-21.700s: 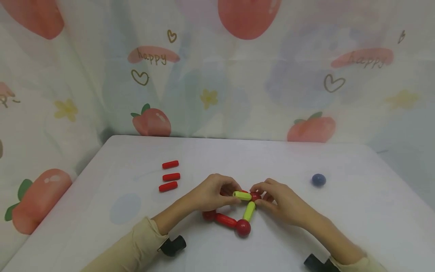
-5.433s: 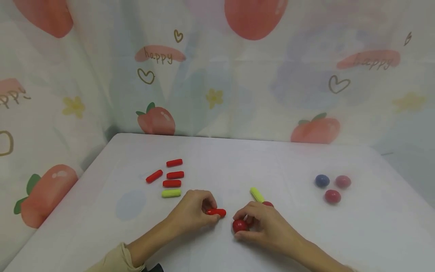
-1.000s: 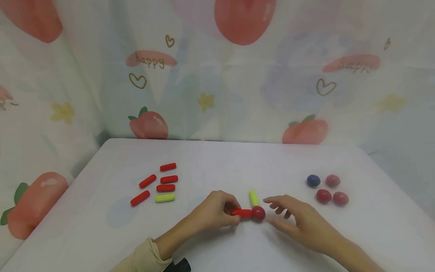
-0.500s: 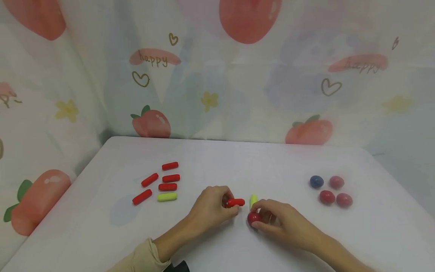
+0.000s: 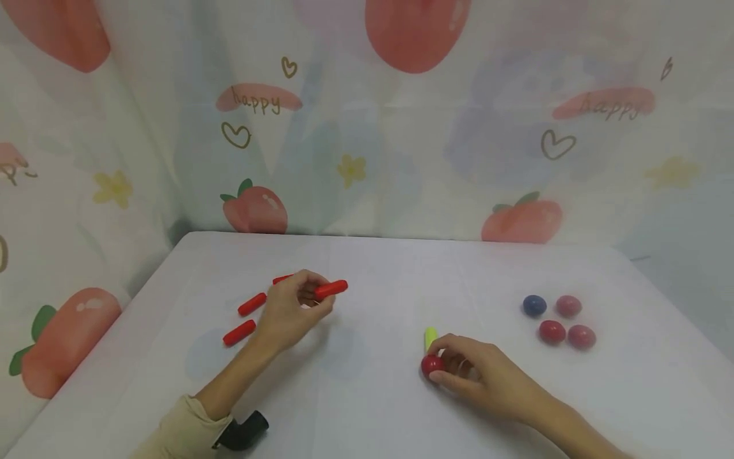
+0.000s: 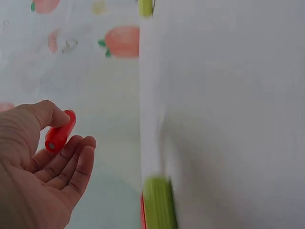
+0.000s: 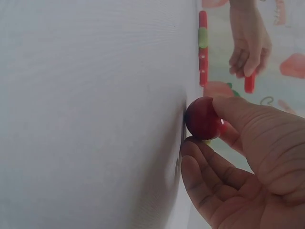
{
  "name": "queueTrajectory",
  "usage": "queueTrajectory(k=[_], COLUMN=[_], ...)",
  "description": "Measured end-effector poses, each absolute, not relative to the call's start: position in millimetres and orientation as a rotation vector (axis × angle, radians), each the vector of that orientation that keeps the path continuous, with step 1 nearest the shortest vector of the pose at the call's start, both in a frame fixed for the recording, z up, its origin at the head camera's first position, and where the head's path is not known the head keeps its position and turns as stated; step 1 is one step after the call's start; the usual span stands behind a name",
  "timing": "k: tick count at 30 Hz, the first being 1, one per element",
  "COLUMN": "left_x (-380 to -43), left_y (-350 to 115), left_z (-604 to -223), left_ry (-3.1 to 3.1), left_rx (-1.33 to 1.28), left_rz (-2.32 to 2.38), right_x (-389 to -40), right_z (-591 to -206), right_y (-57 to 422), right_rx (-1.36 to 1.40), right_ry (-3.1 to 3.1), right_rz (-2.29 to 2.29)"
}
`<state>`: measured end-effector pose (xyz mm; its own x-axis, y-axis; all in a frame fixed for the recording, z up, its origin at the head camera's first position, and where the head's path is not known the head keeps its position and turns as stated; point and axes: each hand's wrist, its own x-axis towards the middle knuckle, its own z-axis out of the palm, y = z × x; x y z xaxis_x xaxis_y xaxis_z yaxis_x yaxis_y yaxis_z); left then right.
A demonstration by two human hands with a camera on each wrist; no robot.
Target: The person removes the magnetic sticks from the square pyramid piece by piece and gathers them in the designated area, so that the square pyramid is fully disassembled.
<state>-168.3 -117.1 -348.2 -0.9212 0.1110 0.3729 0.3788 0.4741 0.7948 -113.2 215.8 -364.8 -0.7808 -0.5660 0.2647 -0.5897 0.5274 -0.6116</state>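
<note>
My left hand (image 5: 291,312) pinches a short red building rod (image 5: 331,289) between thumb and fingers, raised above the back left of the table. In the left wrist view a grey dot marks the end of this rod (image 6: 60,131). My right hand (image 5: 487,376) pinches a glossy red ball (image 5: 432,366) low at the table, right of centre. Behind the ball a yellow-green rod (image 5: 431,338) points away from me; whether the two are joined is hidden. The right wrist view shows the ball (image 7: 202,118) between thumb and fingers.
Red rods (image 5: 239,333) lie at the left, some hidden behind my left hand. A yellow-green rod (image 6: 159,202) appears blurred in the left wrist view. At the right lie a blue ball (image 5: 534,306) and several reddish balls (image 5: 552,333). A printed curtain (image 5: 401,159) hangs behind the table.
My left hand has carried the red rod away from the red ball, left and back over the table. My right hand, off the ball a second ago, now holds it nearly still.
</note>
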Motion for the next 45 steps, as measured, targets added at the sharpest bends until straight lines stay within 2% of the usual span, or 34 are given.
queueTrajectory(k=[10, 21, 33, 45], left_x=[-181, -194, -207, -200], left_y=[-200, -247, -256, -251], left_z=[-350, -360, -364, -349], left_ry=[-2.419, -2.555, -2.855, -2.847], left_rx=[-0.288, -0.16, -0.184, -0.142], left_rz=[-1.143, -0.974, -0.92, -0.878], right_x=[-113, -115, -114, -112], right_z=[-362, -362, -365, -365], right_y=[216, 216, 217, 213], right_rx=[0.973, 0.997, 1.005, 0.968], right_ry=[-2.771, -2.733, -2.72, -2.773], right_rz=[1.109, 1.09, 1.136, 1.143])
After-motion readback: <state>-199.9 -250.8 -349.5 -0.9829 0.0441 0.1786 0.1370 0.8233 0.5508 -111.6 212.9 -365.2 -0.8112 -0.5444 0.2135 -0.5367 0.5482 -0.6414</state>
